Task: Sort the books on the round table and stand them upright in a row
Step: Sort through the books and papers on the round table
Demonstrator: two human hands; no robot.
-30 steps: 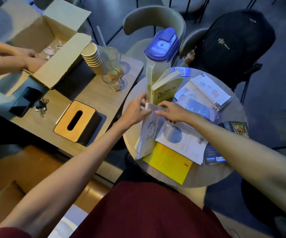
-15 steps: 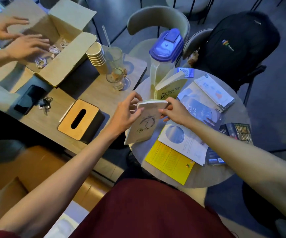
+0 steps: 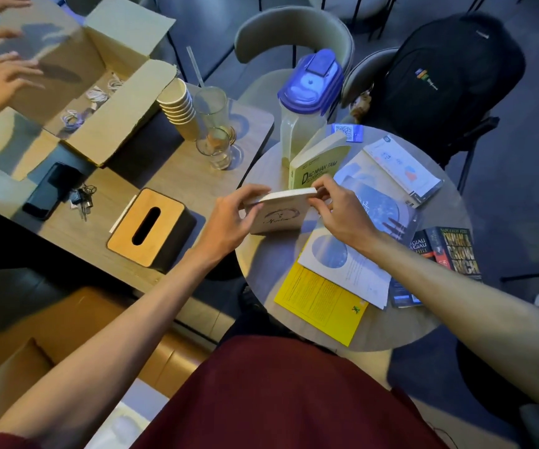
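A cream book (image 3: 281, 213) stands upright near the left side of the round table (image 3: 261, 257). My left hand (image 3: 229, 218) grips its left edge and my right hand (image 3: 336, 209) grips its top right corner. Just behind it a yellow-green book (image 3: 321, 165) stands upright against a plastic pitcher (image 3: 303, 105). Lying flat on the table are a yellow book (image 3: 321, 303), a white book with a blue circle (image 3: 342, 267), a blue-covered book (image 3: 378, 205), a white book (image 3: 404, 166) and two dark books (image 3: 456, 251) at the right edge.
A long wooden table (image 3: 171, 176) adjoins on the left with a tissue box (image 3: 149, 226), glasses (image 3: 214, 131), stacked paper cups (image 3: 177, 105), a phone (image 3: 49, 189), keys and an open cardboard box (image 3: 99, 102) where another person's hands reach. A black backpack (image 3: 446, 69) sits on a chair behind.
The cream book went from lying tilted on the table's left side to standing upright in front of the yellow-green book, carried up and back by both my hands.
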